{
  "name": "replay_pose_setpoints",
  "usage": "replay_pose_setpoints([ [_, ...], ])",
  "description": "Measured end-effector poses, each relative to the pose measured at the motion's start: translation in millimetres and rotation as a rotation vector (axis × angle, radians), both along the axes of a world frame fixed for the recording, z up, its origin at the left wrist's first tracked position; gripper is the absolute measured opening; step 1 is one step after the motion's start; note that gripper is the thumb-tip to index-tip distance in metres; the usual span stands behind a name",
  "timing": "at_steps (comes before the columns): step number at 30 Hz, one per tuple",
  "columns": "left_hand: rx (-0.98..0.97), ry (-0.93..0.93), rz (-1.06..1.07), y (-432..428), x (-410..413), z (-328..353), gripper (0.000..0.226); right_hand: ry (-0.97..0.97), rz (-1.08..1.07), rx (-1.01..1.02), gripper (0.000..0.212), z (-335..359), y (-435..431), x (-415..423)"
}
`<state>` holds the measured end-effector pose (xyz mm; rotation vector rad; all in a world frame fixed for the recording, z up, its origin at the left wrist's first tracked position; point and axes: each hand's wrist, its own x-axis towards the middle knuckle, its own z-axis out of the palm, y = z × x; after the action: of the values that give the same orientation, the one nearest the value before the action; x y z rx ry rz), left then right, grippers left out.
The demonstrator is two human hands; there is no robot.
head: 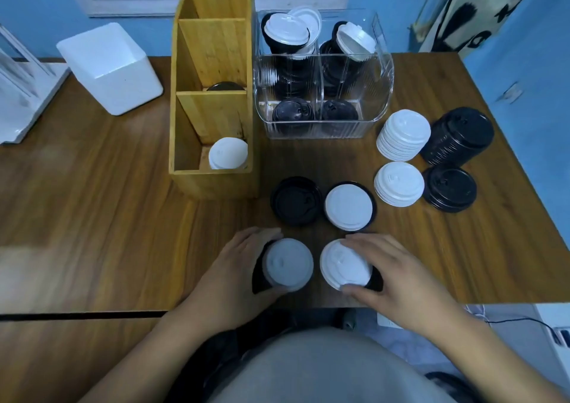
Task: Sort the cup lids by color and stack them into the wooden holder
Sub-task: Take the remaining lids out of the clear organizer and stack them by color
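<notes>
The left hand (234, 267) curls round the left white lid (288, 264) and the right hand (398, 273) pinches the right white lid (345, 265), both by the table's near edge. I fear the black lids (257, 279) beneath could stick and ride into the wooden holder (212, 180). The lids are round, with no long axis. The left one lies flat, top up, and the right one is tilted.

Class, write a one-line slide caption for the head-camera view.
Left hand holds one white plastic cup lid, right hand a second white lid, before the partitioned wooden holder on a brown wooden table.
</notes>
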<state>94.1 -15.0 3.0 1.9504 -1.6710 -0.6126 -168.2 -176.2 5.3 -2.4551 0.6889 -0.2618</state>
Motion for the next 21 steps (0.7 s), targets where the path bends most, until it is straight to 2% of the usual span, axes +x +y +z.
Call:
replay_pose_setpoints([
  [6,0.078,0.018,-0.106,-14.5,0.6,-3.6,0.082,-0.044,0.014,0.216,0.077,26.2,2.5,-2.6],
  [10,0.067,0.006,-0.117,-21.0,-4.6,-8.2,0.087,0.053,0.211,0.166,0.075,26.5,5.5,27.2],
  [13,0.064,-0.012,-0.103,-19.9,-4.2,-10.0,0.093,0.078,0.280,0.111,0.072,22.9,2.1,40.4],
  [21,-0.026,0.002,-0.125,-18.8,-5.3,-5.4,0.094,0.014,0.261,0.036,0.057,4.1,9.2,45.7],
])
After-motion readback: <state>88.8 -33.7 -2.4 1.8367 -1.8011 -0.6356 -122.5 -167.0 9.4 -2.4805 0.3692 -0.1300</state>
